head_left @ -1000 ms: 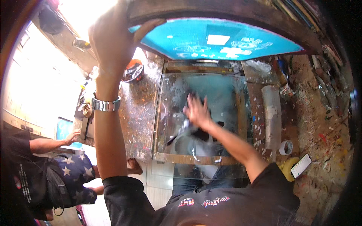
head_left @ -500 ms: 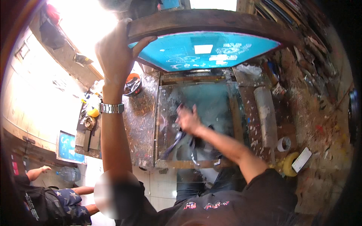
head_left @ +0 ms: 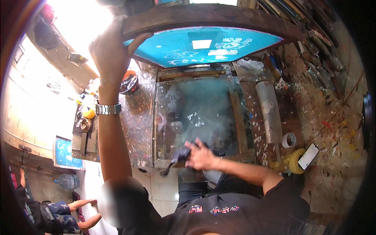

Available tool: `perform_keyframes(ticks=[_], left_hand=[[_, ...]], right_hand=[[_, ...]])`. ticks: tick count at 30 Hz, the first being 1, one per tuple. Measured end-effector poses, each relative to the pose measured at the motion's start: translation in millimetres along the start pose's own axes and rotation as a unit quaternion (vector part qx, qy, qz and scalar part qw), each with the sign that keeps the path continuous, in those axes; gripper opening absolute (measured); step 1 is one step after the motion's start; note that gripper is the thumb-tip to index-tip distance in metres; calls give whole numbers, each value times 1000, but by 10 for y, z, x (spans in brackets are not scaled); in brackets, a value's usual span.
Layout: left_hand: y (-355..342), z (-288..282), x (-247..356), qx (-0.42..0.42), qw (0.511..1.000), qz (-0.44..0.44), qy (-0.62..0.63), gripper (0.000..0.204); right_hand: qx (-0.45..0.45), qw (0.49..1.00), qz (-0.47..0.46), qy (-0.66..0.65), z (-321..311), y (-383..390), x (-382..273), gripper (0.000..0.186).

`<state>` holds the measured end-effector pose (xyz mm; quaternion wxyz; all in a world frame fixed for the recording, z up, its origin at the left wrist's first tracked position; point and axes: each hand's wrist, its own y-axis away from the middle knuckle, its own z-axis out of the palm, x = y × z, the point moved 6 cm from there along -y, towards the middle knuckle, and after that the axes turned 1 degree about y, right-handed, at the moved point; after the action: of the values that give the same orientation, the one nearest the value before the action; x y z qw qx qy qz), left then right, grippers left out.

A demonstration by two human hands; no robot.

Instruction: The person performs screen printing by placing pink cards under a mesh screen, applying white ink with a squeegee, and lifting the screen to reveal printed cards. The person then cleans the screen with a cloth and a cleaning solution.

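Observation:
My left hand is closed on the left end of a screen printing frame, a dark wooden border around blue mesh with white designs. The frame is tilted up at the far side of the bench. Below it lies a hazy glass plate with a small white outlined mark near its middle. At the plate's near edge, my right hand holds a crumpled dark cloth, slightly blurred, part of it hanging past the edge.
A bucket stands on the bench left of the frame. To the right lie a long pale roll, a tape roll and a phone on a yellow roll. Another person is at the lower left, near a water bottle.
My right hand has drawn the cloth from the middle of the glass toward me, uncovering the white mark. My left hand still holds the frame up. The whole view has shifted slightly.

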<state>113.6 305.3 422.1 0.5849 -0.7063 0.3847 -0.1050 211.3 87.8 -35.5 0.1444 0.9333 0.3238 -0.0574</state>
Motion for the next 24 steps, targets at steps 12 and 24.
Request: perform_keyframes(ticks=[12, 24], left_hand=[[1007, -425, 326, -9, 999, -29, -39, 73], [4399, -1219, 2055, -345, 935, -78, 2, 59]], right_hand=[[265, 962, -52, 32, 2, -518, -121, 46], [298, 859, 58, -412, -1097, 1504, 276, 18]])
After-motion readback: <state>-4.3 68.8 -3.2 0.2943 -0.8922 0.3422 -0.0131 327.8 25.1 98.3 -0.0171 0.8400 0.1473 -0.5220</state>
